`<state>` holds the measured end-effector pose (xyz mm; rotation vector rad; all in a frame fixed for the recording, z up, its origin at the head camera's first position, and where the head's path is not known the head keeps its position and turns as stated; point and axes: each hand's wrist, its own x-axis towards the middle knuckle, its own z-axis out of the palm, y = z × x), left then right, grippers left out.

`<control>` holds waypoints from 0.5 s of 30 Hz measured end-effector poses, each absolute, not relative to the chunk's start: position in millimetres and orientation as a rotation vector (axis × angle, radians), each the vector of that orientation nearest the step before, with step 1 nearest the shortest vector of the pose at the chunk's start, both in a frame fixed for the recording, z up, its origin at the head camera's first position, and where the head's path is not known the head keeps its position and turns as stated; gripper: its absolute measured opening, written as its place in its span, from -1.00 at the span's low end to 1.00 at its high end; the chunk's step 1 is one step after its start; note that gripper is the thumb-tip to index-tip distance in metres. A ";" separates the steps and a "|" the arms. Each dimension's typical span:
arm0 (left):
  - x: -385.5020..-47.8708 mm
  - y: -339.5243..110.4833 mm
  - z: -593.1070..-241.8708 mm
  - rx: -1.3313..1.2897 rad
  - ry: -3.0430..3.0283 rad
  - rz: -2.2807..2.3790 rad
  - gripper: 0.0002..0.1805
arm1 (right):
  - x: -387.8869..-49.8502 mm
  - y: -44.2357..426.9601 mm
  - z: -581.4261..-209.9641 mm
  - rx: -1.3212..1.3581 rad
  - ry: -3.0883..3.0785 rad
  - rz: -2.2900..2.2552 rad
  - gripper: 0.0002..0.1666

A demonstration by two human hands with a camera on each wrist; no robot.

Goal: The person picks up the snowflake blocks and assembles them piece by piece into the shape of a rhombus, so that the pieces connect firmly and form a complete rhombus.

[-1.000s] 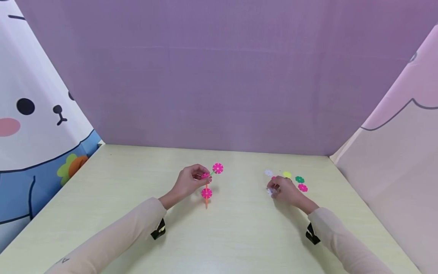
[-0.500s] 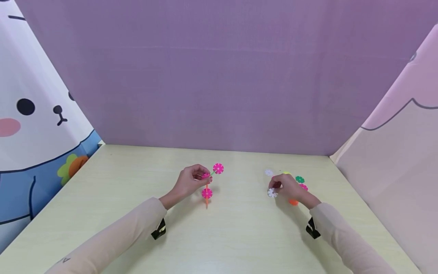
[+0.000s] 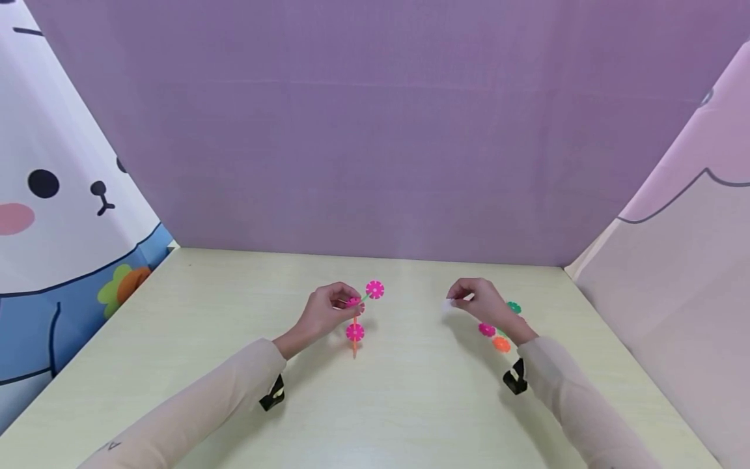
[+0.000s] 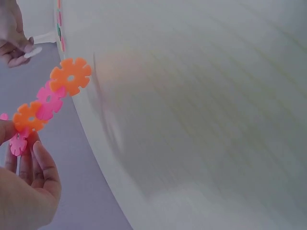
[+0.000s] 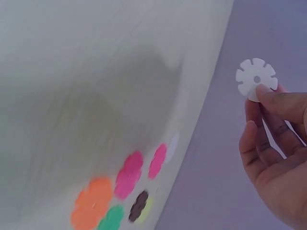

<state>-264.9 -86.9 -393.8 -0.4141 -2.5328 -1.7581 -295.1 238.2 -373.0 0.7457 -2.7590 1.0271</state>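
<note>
Left hand (image 3: pixel 328 307) pinching a chain (image 3: pixel 355 332) of linked pink, orange and green discs, raised over surface (image 3: pixel 404 404). Well apart, white disc (image 5: pixel 247 75), also raised, pinched by right hand (image 3: pixel 483 303). Loose discs (image 3: pixel 500 344) lie near right wrist.

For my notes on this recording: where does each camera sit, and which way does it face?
Head: on the person's head, facing forward and down over the table; both sleeves, the left hand and right hand show.
Left wrist: on that wrist, looking past the left hand at its linked discs; part of the right hand shows too.
Right wrist: on that wrist, looking along the right hand, its white disc and loose discs.
Shared: head and left wrist both show the linked discs.
</note>
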 end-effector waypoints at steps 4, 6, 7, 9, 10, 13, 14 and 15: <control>-264.8 -86.0 -393.4 -0.410 -2.542 -1.766 -0.77 | -296.8 225.1 -369.1 0.718 -2.707 1.101 -0.93; -264.7 -85.5 -393.0 -0.413 -2.545 -1.766 -0.77 | -298.2 218.3 -367.3 0.700 -2.682 1.132 -0.94; -264.8 -85.2 -392.8 -0.415 -2.546 -1.766 -0.76 | -299.0 214.9 -366.3 0.695 -2.670 1.143 -0.94; -265.0 -84.4 -392.8 -0.414 -2.546 -1.764 -0.76 | -300.8 208.6 -364.8 0.685 -2.643 1.176 -0.94; -265.0 -84.4 -392.6 -0.417 -2.545 -1.765 -0.75 | -301.6 205.0 -363.9 0.680 -2.631 1.195 -0.95; -263.9 -84.3 -391.0 -0.422 -2.542 -1.765 -0.75 | -302.8 194.7 -360.0 0.679 -2.604 1.240 -0.94; -262.7 -84.1 -389.3 -0.424 -2.544 -1.763 -0.75 | -302.8 191.2 -358.5 0.681 -2.596 1.253 -0.93; -261.0 -83.8 -386.9 -0.428 -2.547 -1.760 -0.75 | -302.4 187.4 -356.3 0.683 -2.588 1.266 -0.93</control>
